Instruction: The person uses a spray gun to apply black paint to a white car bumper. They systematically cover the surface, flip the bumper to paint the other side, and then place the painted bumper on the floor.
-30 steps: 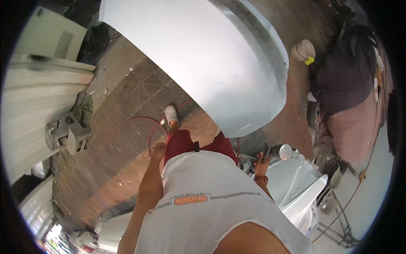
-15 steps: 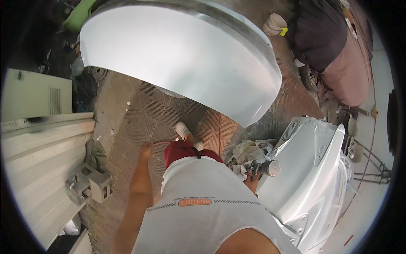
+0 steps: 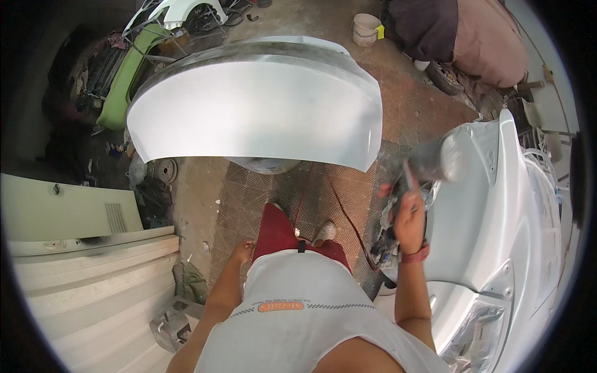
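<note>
My right hand is closed around a spray gun, smeared by motion, with a grey cup at its top. The gun is held up beside a silver car body panel on the right. A dark red hose loops over the floor toward the gun. By the left leg of my red shorts hangs my left hand, fingers curled, with nothing visible in it. Ahead of me a large curved silver-white car panel, like a bonnet, is raised above the floor; what bears it is mostly hidden.
A dirty white bucket stands far right, near a covered vehicle. At left are a ribbed white panel, a pale cabinet and a grey plastic step stool. Green and white car parts lie far left.
My right hand has lifted the spray gun up and away from the low spot beside the silver body panel. My left hand has come down nearer my shorts. The view has shifted, showing more at the far end.
</note>
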